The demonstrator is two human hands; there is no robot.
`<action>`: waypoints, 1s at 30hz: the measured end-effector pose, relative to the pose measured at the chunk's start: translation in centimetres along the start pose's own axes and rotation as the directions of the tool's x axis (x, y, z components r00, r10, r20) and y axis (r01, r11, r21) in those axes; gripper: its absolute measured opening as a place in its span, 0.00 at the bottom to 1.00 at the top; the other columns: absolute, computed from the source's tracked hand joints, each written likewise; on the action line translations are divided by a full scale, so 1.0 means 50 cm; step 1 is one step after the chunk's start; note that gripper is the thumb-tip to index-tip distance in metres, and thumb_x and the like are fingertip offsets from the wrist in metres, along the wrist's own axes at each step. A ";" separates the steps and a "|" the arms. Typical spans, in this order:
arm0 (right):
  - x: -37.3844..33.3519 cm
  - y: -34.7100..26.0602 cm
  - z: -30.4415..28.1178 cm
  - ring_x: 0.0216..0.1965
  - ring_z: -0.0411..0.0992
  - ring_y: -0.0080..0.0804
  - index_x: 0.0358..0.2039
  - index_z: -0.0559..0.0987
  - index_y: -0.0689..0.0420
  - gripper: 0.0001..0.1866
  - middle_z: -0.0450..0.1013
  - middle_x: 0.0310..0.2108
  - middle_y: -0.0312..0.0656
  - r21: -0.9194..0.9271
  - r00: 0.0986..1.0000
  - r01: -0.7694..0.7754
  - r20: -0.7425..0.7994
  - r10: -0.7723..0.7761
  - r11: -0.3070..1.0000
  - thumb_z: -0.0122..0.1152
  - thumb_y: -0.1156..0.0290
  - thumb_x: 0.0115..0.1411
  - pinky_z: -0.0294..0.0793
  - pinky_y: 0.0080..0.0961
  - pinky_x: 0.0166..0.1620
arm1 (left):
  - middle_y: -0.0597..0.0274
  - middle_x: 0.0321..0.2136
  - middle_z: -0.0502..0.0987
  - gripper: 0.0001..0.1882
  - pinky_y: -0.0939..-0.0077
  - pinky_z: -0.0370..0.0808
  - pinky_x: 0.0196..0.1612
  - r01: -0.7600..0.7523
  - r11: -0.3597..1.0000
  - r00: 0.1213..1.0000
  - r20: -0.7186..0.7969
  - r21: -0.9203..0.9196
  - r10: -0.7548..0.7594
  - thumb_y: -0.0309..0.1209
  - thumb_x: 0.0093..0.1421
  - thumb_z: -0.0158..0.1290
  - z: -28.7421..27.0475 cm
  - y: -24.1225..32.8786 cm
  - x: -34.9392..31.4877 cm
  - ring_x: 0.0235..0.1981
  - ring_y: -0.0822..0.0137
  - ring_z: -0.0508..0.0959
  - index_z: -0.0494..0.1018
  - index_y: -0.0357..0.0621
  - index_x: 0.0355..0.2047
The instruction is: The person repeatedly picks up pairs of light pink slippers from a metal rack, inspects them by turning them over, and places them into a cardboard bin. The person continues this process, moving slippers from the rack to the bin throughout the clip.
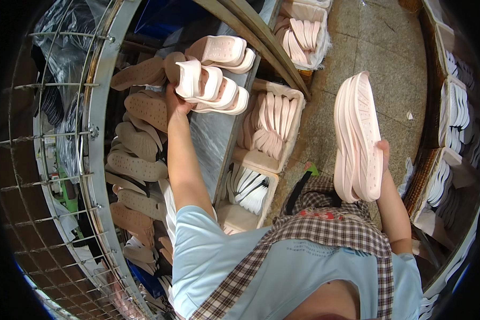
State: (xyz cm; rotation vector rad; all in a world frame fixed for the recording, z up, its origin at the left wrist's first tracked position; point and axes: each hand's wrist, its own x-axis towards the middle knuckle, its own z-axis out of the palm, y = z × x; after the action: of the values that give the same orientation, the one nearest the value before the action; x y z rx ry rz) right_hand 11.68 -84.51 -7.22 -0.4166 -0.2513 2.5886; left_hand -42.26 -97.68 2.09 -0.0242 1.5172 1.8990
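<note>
Currently, the right-hand sole stack [352,141], several pale pink shoe soles nested face to face, is held by the right grip [385,153]. The right grip is closed on the stack's right edge, below mid-length; most of the stack extends upward and to the left of the contact point. The outermost sole on the right side presents a grooved face. A left-hand sole stack [213,89], also pale pink, lies immediately to the right of the left grip [180,104], its near end in contact with that grip. The fingers are largely hidden; whether the left grip is closed around the stack or only resting against it cannot be determined. Just beyond, further pale pink soles [221,49] lie at the far part of a plastic-covered counter [208,141]. Tan soles [137,143] are piled along the left side of the counter, near the left forearm. To the right of the counter, a lined bin [255,159] contains pink soles; an adjacent bin [237,216] contains white soles with dark ties. A wicker basket [428,176] with white soles stands at the far right. Wire mesh [52,189] bounds the left side.
</note>
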 end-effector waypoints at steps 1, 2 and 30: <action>0.008 0.001 0.004 0.49 0.71 0.44 0.60 0.59 0.61 0.43 0.67 0.52 0.54 0.002 0.999 -0.013 0.042 0.013 1.000 0.55 0.56 0.43 0.73 0.39 0.51 | 0.56 0.51 0.71 0.25 0.46 0.66 0.53 0.005 0.999 1.000 0.030 -0.048 -0.004 0.43 0.56 0.44 -0.006 0.000 0.003 0.53 0.52 0.70 0.67 0.44 0.52; 0.012 0.002 0.008 0.49 0.71 0.44 0.60 0.60 0.61 0.43 0.67 0.52 0.54 -0.018 0.999 -0.031 0.016 0.031 0.999 0.55 0.56 0.43 0.74 0.39 0.51 | 0.56 0.50 0.71 0.25 0.48 0.67 0.53 -0.033 0.994 0.999 0.026 -0.101 0.036 0.42 0.56 0.44 -0.010 0.002 0.004 0.52 0.53 0.70 0.67 0.43 0.51; 0.013 0.031 -0.094 0.51 0.64 0.55 0.62 0.47 0.66 0.55 0.63 0.49 0.59 -0.833 0.907 -0.241 -0.011 -0.421 -0.497 0.65 0.59 0.38 0.62 0.48 0.52 | 0.51 0.55 0.61 0.46 0.71 0.69 0.51 0.115 0.942 0.947 0.253 0.314 -0.200 0.21 0.51 0.57 0.203 -0.674 -0.352 0.54 0.61 0.67 0.42 0.46 0.65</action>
State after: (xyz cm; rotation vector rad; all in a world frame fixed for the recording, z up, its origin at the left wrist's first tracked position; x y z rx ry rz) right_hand 12.01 -85.05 -12.20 -1.3664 -2.4529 0.9108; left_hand -7.39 -95.26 -15.97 0.2426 1.5348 1.4618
